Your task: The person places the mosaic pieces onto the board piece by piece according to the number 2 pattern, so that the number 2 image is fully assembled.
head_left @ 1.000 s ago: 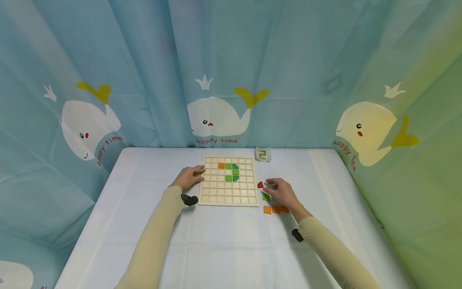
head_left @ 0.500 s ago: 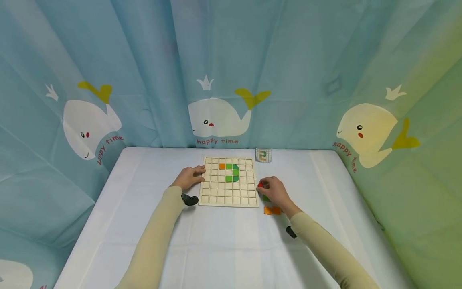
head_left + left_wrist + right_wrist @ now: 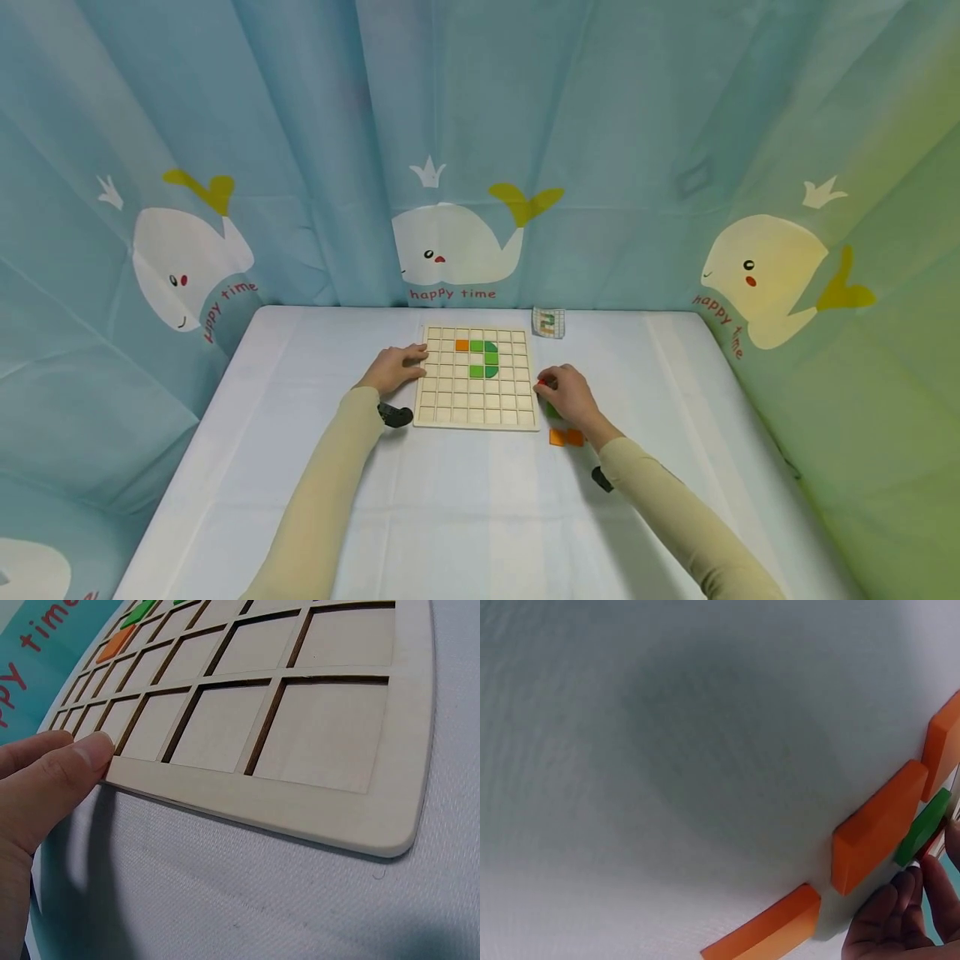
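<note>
A pale wooden grid board (image 3: 442, 400) lies on the white table. Set in its cells are an orange tile (image 3: 462, 345), several green squares (image 3: 491, 358) and rounded darker green pieces (image 3: 491, 372). Against the board's left edge rests my left hand (image 3: 390, 370), its thumb (image 3: 94, 750) on the rim in the left wrist view. Just off the right edge, my right hand (image 3: 570, 393) pinches a small red tile (image 3: 542, 382) between thumb and fingers, largely covering it. A loose green tile (image 3: 924, 827) sits beside those fingertips, partly hidden by the hand in the head view.
Orange tiles (image 3: 557, 437) lie in a row nearer me, below the right hand; the right wrist view shows them large. A small card (image 3: 549, 322) with a printed grid figure stands beyond the board's far right corner. A blue curtain (image 3: 465, 125) with whales backs the table.
My right hand has moved left onto the red tile and taken it between thumb and fingers, covering more of the green tile. My left hand stays at the board's edge.
</note>
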The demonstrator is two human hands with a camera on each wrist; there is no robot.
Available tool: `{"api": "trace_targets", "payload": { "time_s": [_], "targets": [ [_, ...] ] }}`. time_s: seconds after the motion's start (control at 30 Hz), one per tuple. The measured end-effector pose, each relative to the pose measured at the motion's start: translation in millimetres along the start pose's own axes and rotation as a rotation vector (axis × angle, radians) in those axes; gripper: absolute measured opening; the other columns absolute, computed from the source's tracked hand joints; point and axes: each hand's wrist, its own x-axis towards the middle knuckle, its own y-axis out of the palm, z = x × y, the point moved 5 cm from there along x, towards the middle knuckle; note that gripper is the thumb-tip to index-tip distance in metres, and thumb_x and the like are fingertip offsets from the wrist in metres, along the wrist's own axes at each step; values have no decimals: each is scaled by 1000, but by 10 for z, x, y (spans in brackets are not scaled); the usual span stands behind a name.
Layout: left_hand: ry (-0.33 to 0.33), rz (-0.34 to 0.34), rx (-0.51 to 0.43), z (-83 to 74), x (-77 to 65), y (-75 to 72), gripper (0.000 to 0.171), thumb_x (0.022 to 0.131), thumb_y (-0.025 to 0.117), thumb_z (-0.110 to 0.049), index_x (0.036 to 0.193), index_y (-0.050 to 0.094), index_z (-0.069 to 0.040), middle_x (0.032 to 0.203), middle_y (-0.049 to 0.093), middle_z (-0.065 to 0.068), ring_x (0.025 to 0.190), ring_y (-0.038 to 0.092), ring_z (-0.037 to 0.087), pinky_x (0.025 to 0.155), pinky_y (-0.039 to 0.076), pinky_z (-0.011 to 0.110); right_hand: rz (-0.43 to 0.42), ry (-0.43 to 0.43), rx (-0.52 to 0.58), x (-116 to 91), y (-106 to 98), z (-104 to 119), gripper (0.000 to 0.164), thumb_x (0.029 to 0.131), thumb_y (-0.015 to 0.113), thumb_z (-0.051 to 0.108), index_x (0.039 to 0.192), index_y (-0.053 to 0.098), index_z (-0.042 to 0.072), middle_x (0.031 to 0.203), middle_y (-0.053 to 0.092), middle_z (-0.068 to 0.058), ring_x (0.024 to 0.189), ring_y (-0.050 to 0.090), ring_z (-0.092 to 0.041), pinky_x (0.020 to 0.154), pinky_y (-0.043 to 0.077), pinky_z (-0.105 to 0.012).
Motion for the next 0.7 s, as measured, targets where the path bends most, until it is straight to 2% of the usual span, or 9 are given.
{"api": "trace_targets", "payload": {
  "time_s": [0.3,0.7],
  "targets": [
    [33,-11,-1,18,17,-2,47,93,68,-24,137,58,-9,150,44,-2,142,34,22,120,21,44,-3,-9,-24,39,-25,-53,22,93,67,12,109,69,-3,101,61,-15,90,58,-27,79,54,-42],
    [36,-6,-1,9,7,-3,47,94,67,-25,137,58,-8,150,44,-1,142,33,21,121,18,44,29,3,-30,27,-22,-75,32,90,72,18,113,68,-4,106,58,-18,91,56,-28,83,54,-42]
  ]
}}
